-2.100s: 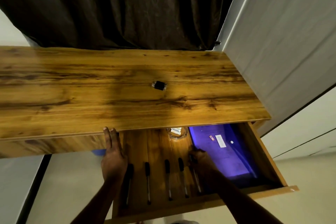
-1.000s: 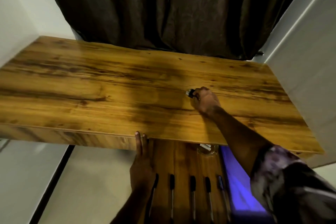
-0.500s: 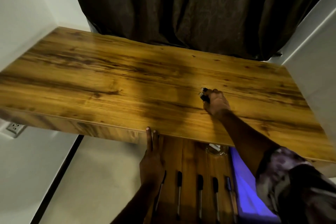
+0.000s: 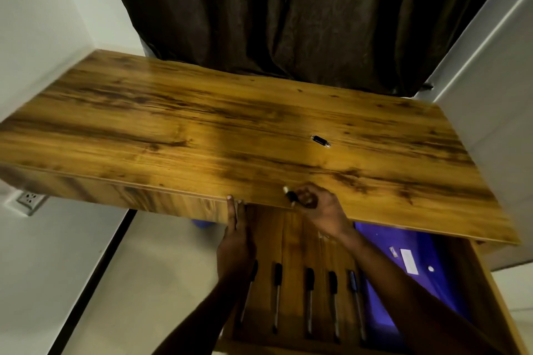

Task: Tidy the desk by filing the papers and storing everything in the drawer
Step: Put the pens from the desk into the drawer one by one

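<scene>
Right hand [image 4: 320, 207]: over the front edge of the desk [image 4: 173, 130]; fingers curled tight round a small black clip [image 4: 289, 195], seemingly to carry it to the open drawer [image 4: 496, 282] below
Left hand [image 4: 235, 242]: fingers straight and together, laid along the drawer's left side; likely steadying it open
Second clip [image 4: 320, 141]: loose on the desk top, well apart from both hands; not yet stored
Drawer contents: pens [image 4: 309, 291] in a row; purple folder [image 4: 432, 282] at the right; the clips probably belong beside them
</scene>
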